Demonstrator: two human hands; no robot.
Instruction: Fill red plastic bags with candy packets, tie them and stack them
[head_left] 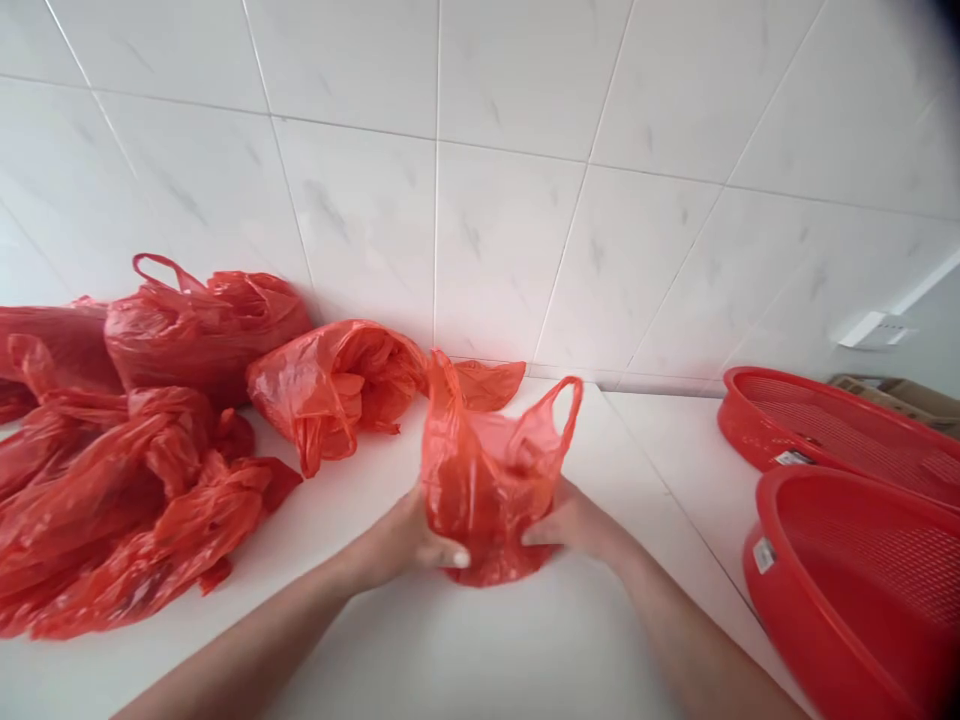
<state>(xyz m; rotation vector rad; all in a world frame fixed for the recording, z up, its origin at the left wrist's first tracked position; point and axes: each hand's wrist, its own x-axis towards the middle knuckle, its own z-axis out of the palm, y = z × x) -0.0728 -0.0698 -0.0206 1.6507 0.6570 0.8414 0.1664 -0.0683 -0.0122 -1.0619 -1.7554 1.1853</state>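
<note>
A red plastic bag (495, 500) with contents I cannot make out stands upright on the white table, its handle loops sticking up at the left and right. My left hand (427, 540) grips its left side, the thumb across the front near the bottom. On the opposite side my right hand (566, 520) holds the bag, thumb on the front. The other fingers of both hands are mostly hidden behind the bag.
To the left several more red plastic bags (202, 330) lie heaped on the white table (360, 660). A crumpled red bag (337, 385) rests near the tiled wall (510, 230). At right stand two red mesh baskets (810, 600); a wall socket (876, 330) is above.
</note>
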